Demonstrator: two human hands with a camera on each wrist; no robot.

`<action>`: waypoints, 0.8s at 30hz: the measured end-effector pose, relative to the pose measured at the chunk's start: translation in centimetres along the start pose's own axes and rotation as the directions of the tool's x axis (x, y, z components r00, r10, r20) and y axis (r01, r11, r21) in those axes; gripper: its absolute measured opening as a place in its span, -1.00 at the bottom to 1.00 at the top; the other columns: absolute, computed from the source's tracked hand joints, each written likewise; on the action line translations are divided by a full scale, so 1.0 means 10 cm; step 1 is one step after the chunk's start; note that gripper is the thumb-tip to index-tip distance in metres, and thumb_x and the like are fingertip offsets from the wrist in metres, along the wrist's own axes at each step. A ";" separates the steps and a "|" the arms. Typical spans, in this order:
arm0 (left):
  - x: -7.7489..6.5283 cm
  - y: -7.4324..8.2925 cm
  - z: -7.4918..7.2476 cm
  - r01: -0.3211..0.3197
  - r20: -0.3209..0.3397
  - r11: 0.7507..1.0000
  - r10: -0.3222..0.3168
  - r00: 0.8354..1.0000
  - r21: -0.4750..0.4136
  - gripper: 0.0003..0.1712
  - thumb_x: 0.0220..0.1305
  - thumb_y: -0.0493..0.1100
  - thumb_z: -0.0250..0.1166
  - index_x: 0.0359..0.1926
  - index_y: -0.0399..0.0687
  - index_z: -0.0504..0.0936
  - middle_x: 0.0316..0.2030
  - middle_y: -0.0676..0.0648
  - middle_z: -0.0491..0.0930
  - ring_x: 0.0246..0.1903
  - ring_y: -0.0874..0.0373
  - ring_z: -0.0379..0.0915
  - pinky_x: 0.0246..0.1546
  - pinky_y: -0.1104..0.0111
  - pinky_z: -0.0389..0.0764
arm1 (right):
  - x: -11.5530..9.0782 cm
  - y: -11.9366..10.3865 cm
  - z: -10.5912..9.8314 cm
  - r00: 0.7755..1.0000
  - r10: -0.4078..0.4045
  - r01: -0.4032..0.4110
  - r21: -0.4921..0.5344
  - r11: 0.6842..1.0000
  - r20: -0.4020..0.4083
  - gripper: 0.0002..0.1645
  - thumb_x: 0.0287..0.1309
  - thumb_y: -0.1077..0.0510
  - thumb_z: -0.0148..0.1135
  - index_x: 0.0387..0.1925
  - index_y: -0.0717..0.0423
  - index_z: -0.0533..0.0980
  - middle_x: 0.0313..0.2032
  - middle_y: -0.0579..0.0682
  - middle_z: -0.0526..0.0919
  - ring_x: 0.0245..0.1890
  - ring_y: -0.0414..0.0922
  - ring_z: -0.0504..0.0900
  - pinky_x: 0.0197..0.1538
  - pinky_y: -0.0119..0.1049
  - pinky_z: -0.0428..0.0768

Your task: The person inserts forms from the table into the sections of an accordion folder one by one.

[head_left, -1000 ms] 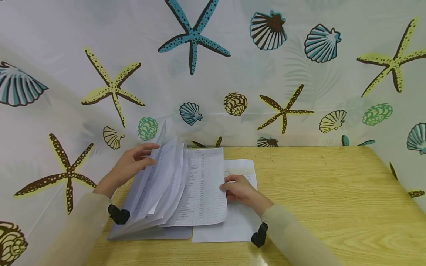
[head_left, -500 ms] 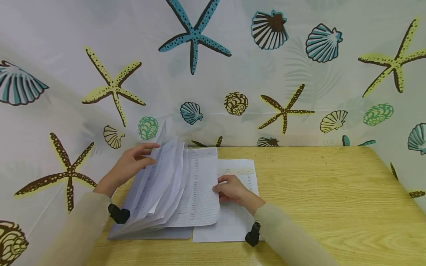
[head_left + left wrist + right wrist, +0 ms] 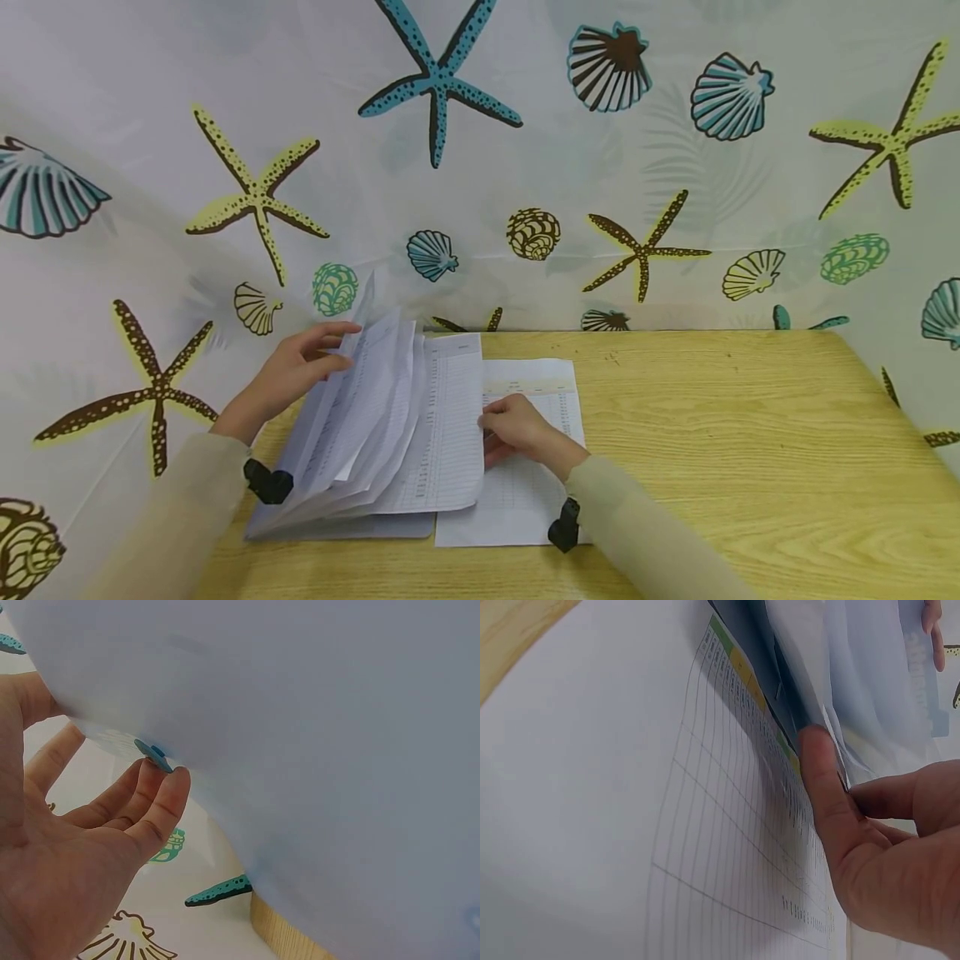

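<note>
A bluish plastic folder (image 3: 382,527) lies opened on the left of the table, several printed sheets (image 3: 367,400) fanned up inside. Its raised cover (image 3: 315,750) leans upright at the left, its top edge held between the thumb and fingers of my left hand (image 3: 288,375). My right hand (image 3: 532,437) pinches the right edge of a printed sheet (image 3: 450,425) with rows of a table on it. In the right wrist view that edge sits between thumb and forefinger. Below it, partly covered, is a loose printed page (image 3: 727,795) with a green and yellow header band.
The wooden table (image 3: 720,433) stretches off to the right. A white cloth (image 3: 480,183) printed with starfish and shells hangs behind and along both sides, close to the folder's left. A black wrist camera (image 3: 566,527) sits over the loose page's lower right corner.
My right hand has moved left with the pinched sheet's edge, so more of the loose page beneath shows. My left hand and the folder cover have stayed in place.
</note>
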State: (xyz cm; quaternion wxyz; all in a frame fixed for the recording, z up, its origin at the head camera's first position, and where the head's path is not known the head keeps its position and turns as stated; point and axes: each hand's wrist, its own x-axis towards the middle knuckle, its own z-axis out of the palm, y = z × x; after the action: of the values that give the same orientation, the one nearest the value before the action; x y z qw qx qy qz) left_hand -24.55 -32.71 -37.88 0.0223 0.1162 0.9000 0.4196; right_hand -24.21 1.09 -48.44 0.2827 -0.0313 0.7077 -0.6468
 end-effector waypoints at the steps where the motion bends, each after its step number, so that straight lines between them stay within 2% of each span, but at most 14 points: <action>1: 0.00 0.00 0.00 -0.002 -0.001 1.000 0.002 1.000 0.001 -0.41 0.52 -0.12 0.26 0.50 -0.01 0.43 0.45 -0.34 0.41 0.29 -0.29 0.49 -0.07 0.39 0.61 | 0.00 0.00 0.00 1.000 -0.001 0.001 0.000 1.000 -0.003 -0.57 0.48 0.31 0.06 0.24 0.51 0.50 -0.30 0.18 0.73 -0.54 -0.14 0.71 -0.32 -0.15 0.79; 9: 0.00 0.00 0.01 0.003 -0.004 1.000 -0.003 1.000 0.008 -0.41 0.52 -0.12 0.26 0.50 -0.01 0.44 0.46 -0.33 0.41 0.28 -0.28 0.50 -0.05 0.39 0.60 | 0.02 -0.03 0.07 1.000 -0.004 0.004 0.018 1.000 -0.026 -0.56 0.45 0.32 0.12 0.27 0.44 0.44 -0.33 0.17 0.72 -0.54 -0.14 0.71 -0.33 -0.17 0.78; 19: -0.01 0.02 0.01 0.000 -0.005 1.000 0.000 1.000 0.011 -0.42 0.52 -0.12 0.25 0.49 -0.02 0.44 0.45 -0.35 0.41 0.27 -0.28 0.50 -0.05 0.38 0.61 | 0.05 -0.06 0.19 1.000 -0.023 0.024 0.037 0.999 -0.018 -0.61 0.43 0.34 0.11 0.21 0.45 0.45 -0.30 0.22 0.74 -0.56 -0.13 0.71 -0.28 -0.09 0.80; 24: 0.00 0.02 0.01 0.002 -0.001 1.000 -0.002 1.000 0.010 -0.42 0.52 -0.11 0.25 0.50 0.00 0.43 0.46 -0.34 0.40 0.30 -0.31 0.48 -0.02 0.35 0.60 | 0.10 -0.06 0.25 0.999 -0.027 0.028 0.048 0.998 -0.018 -0.64 0.42 0.35 0.13 0.18 0.44 0.48 -0.36 0.19 0.73 -0.57 -0.14 0.71 -0.29 -0.09 0.80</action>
State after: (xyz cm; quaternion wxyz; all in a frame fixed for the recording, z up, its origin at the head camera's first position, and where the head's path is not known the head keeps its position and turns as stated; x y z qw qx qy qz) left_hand -24.47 -32.56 -37.81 0.0218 0.1150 0.9021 0.4153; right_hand -24.15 -1.71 -48.20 0.2684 -0.0284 0.6937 -0.6678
